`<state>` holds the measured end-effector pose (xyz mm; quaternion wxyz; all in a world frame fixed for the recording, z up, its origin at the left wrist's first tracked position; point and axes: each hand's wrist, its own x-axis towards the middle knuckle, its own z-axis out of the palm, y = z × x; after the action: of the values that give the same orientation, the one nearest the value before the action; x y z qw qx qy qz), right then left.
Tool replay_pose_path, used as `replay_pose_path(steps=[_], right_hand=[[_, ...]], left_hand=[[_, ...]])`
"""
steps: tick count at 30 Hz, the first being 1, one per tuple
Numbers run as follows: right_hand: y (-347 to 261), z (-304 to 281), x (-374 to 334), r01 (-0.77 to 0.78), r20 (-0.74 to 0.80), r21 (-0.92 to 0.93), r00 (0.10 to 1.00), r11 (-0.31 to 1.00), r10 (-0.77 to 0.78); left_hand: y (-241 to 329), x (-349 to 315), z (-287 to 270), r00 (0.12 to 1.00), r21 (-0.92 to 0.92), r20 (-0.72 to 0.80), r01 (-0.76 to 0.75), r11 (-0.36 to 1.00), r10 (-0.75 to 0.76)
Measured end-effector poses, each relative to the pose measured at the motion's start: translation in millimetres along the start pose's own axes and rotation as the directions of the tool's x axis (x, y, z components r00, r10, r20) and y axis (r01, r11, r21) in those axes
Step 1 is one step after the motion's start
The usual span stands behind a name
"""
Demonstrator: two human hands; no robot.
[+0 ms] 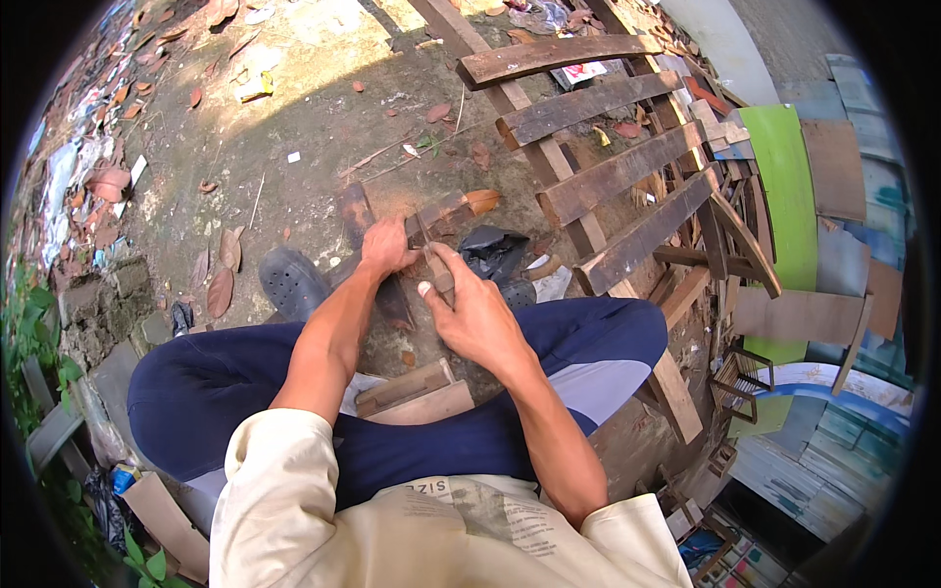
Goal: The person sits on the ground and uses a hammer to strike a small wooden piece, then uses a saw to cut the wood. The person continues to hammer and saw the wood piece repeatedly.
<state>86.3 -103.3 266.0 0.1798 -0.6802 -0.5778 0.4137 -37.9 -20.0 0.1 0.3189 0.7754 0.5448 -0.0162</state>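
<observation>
I sit low with my knees apart, and both hands meet between them. My right hand [475, 314] is closed on a knife-like tool with a wooden handle [440, 276]. Its narrow blade [424, 231] points away from me, near the fingers of the other hand; its exact kind is hard to make out. My left hand [388, 245] presses down with curled fingers on a dark wooden piece [357, 208]. Another strip of wood [443, 210] runs off to the right, crossing under the blade. A reddish-brown wooden end [395, 302] shows below my left hand.
A slatted wooden frame [618, 176] lies at the right, with wood scraps beyond it. Close to my hands are a black plastic bag [492, 251] and a dark clog [292, 281]. Near my lap lies a wooden block [407, 390]. Litter and dry leaves [221, 292] cover the left side.
</observation>
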Motion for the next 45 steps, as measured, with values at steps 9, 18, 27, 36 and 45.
replay_pose_path(steps=[9, 18, 27, 36, 45], right_hand=[[-2, 4, -4, -0.12, 0.032, 0.013, 0.992, 0.993, 0.12], [-3, 8, -8, -0.114, 0.051, 0.03, 0.992, 0.993, 0.112], [21, -3, -65, 0.046, -0.141, 0.134, 0.99, 0.99, -0.027], [24, -12, -86, -0.072, -0.076, 0.185, 0.993, 0.98, 0.087], [58, 17, -16, -0.211, -0.045, 0.162, 0.974, 0.964, 0.221]], left_hand=[[-7, 10, 25, 0.995, 0.058, -0.095, -0.039, 0.998, 0.044], [-30, 15, 48, 0.981, 0.141, -0.177, -0.054, 0.989, 0.079], [-3, 1, 30, 0.989, 0.148, -0.142, -0.019, 0.989, 0.04], [2, -1, 24, 0.993, 0.151, -0.12, 0.01, 0.988, 0.008], [-1, 6, 30, 0.996, 0.158, -0.087, 0.025, 0.987, -0.011]])
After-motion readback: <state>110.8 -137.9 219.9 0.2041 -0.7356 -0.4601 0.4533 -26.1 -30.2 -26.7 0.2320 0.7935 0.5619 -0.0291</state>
